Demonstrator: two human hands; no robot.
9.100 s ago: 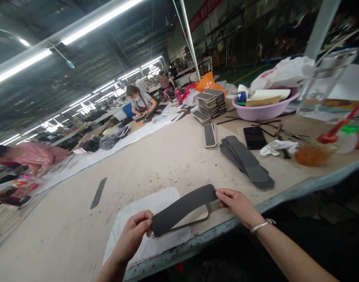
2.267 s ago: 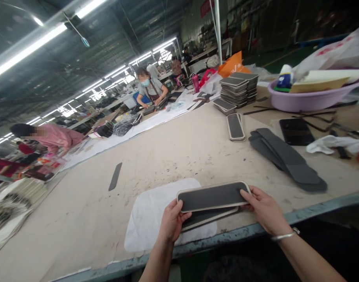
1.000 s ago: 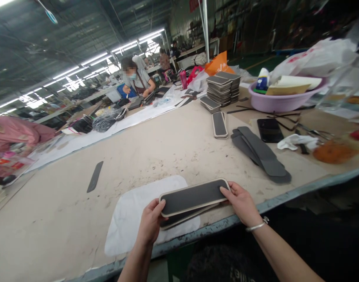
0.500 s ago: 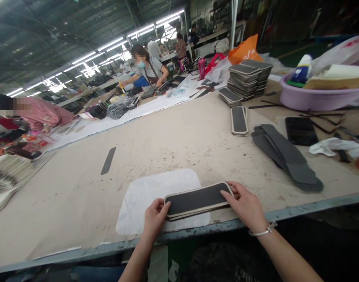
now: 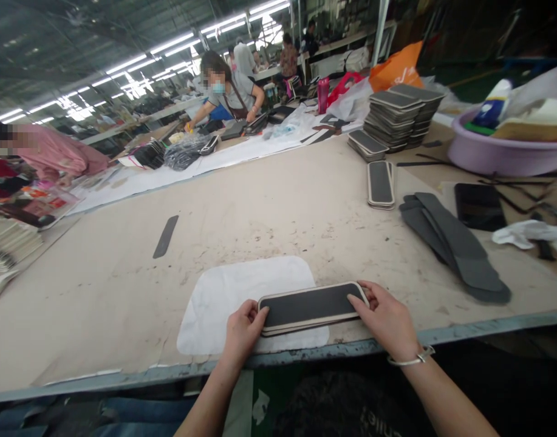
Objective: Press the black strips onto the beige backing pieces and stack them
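Observation:
A small stack of dark rounded panels with pale rims (image 5: 311, 307) lies near the table's front edge, partly over a white sheet (image 5: 242, 279). My left hand (image 5: 245, 328) grips the stack's left end, thumb on top. At its right end, my right hand (image 5: 387, 315) holds it the same way, thumb on the dark face and fingers behind the edge. A bracelet circles my right wrist. Farther left on the table lies a narrow dark strip (image 5: 166, 237).
At the right are stacked panels (image 5: 394, 121), a smaller pile (image 5: 381, 184), long dark pieces (image 5: 455, 246), a black phone (image 5: 480, 206) and a purple basin (image 5: 501, 152). People work beyond the table, one in grey (image 5: 242, 91), one in pink (image 5: 62, 152).
The camera view has shifted slightly, so the things on the table's right appear farther right. Both hands keep their hold on the panel stack. The person in grey has moved an arm slightly.

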